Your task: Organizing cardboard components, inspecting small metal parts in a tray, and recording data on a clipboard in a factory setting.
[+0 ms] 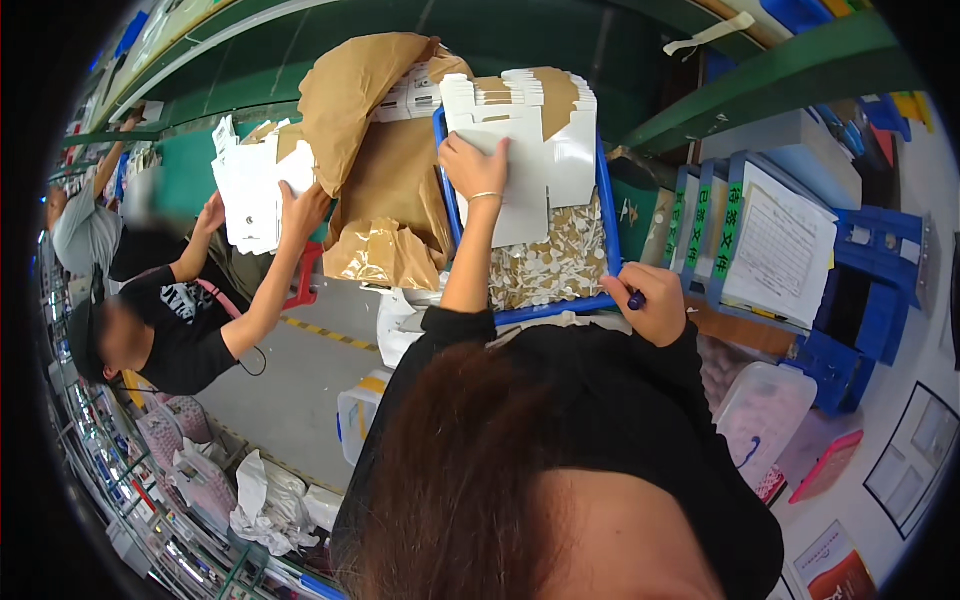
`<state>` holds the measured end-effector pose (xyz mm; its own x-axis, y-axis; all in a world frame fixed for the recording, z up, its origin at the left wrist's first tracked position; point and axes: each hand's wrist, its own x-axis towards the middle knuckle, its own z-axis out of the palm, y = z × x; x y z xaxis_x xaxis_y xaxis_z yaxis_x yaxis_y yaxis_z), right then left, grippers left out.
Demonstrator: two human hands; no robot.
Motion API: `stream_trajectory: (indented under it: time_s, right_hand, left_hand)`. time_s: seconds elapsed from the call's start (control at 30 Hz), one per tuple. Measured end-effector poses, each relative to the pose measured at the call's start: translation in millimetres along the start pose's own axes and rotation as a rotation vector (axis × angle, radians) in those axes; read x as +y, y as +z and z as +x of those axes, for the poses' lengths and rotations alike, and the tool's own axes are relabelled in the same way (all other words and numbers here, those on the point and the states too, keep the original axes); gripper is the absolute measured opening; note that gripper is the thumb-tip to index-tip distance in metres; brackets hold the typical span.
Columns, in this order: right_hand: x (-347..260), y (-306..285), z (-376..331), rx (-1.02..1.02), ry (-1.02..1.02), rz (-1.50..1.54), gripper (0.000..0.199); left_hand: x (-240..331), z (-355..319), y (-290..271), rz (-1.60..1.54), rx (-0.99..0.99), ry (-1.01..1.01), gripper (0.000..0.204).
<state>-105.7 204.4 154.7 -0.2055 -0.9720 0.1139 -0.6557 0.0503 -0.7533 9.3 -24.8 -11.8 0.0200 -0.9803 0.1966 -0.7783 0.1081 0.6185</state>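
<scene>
My left hand (474, 166) rests on flat white die-cut card sheets (520, 200), fingers spread and palm down. The sheets lie stacked and fanned in a blue bin (607, 215), some showing brown undersides. Below them the bin holds many small white and brown card offcuts (555, 262). At the bin's near right corner, my right hand (652, 304) is closed around a short dark purple pen-like tool (637, 300); its far end is hidden in the fist.
Brown wrapping paper (350, 110) stands heaped left of the bin. Further left a co-worker in black (190, 325) holds white card sheets (250, 195). File holders (740, 225) and a clear plastic box (768, 405) stand to the right. A green rail (770, 90) crosses the upper right.
</scene>
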Motion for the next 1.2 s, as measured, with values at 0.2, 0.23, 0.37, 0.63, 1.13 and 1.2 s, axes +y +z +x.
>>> stream_trajectory:
  time_s: [0.2,0.23,0.37,0.63,1.13,1.2]
  right_hand:
    - [13.0,-12.9,-17.1,0.093,0.031,-0.01,0.019]
    - [16.7,-13.5,-20.7,0.109,0.041,-0.004,0.019]
    - [37.3,-11.3,-34.7,0.154,0.087,0.02,0.019]
    - [96.8,41.3,-3.3,0.329,0.121,0.239,0.048]
    - [155.1,82.6,-50.7,0.01,0.0,0.426,0.036]
    - [154.6,89.7,-53.0,0.034,-0.088,0.443,0.033]
  left_hand:
    - [8.7,4.1,12.7,0.123,0.085,-0.063,0.07]
    - [9.4,6.4,13.4,0.137,0.038,-0.102,0.069]
    - [0.9,15.3,9.3,0.182,-0.106,-0.212,0.069]
    - [-12.1,-44.8,-55.4,-0.778,-0.348,-0.02,0.055]
    - [-87.8,-176.2,-74.2,-0.881,-0.351,0.097,0.04]
    - [-94.2,-178.7,-67.1,-0.884,-0.382,0.103,0.039]
